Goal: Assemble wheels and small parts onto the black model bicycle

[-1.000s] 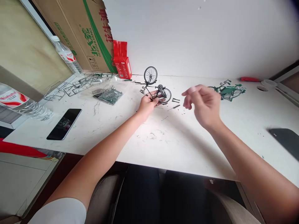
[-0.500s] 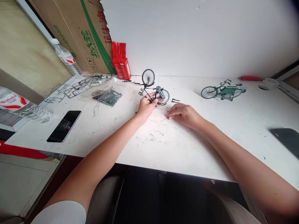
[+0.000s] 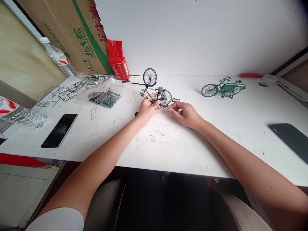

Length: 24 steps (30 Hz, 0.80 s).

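My left hand (image 3: 148,110) grips a black model bicycle (image 3: 154,89) low, near its lower wheel, with the other wheel pointing away toward the wall. My right hand (image 3: 184,113) is closed in a pinch just right of that wheel. Between its fingertips is a thin wire-like piece (image 3: 165,108), whose far end reaches toward the left hand; its exact kind is too small to tell. A small black forked part (image 3: 176,99) lies just behind the right fingers. To the right, a finished-looking green model bicycle (image 3: 223,88) stands on the white table (image 3: 154,150).
On the left are part frames (image 3: 81,86), a clear bag of parts (image 3: 106,98), a phone (image 3: 59,131) and two water bottles (image 3: 59,57) (image 3: 21,112). A red box (image 3: 119,65) stands by the cardboard (image 3: 79,35). At right lie a dark flat object (image 3: 290,139) and a red item (image 3: 251,75).
My right hand has moved left, bringing the thin piece from over the table up to the bicycle's lower wheel. The left hand still holds the bicycle. The whole view has shifted slightly.
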### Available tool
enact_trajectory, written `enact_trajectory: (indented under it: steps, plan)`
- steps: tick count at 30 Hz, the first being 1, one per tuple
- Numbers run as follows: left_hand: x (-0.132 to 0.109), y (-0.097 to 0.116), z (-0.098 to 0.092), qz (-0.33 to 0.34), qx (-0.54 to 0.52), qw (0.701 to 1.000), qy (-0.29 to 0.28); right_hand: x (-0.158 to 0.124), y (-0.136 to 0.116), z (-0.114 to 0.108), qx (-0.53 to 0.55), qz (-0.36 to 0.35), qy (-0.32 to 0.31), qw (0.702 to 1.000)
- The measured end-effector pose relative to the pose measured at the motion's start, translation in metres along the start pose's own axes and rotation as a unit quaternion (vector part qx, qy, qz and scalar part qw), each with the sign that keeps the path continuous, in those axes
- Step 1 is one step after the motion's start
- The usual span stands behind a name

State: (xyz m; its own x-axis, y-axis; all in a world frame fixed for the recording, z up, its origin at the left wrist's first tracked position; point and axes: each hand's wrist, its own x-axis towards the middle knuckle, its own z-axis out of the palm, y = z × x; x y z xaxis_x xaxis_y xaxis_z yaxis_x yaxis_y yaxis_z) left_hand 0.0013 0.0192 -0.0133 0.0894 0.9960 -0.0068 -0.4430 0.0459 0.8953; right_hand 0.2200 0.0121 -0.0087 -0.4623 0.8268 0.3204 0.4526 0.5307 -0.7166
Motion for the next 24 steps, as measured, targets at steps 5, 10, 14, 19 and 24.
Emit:
enact_trajectory:
  steps: [5, 10, 14, 19, 24]
  plan:
    - [0.000, -0.004, 0.002, 0.010, 0.048, 0.999, -0.015, -0.001, 0.000, 0.001, 0.026, 0.036, -0.007, 0.999]
    - [0.000, -0.009, 0.000, 0.015, 0.075, 0.996, -0.035, -0.001, -0.003, 0.001, 0.018, 0.046, -0.017, 0.999]
    - [0.000, -0.012, 0.000, 0.030, 0.100, 0.993, -0.048, -0.001, 0.000, 0.000, 0.024, 0.045, -0.018, 0.999]
    - [0.003, -0.015, -0.002, 0.043, 0.116, 0.990, -0.064, -0.001, 0.001, 0.000, 0.045, 0.044, -0.027, 0.998]
    - [0.003, -0.015, -0.003, 0.042, 0.100, 0.992, -0.070, -0.002, 0.001, -0.001, 0.046, 0.048, -0.031, 0.997]
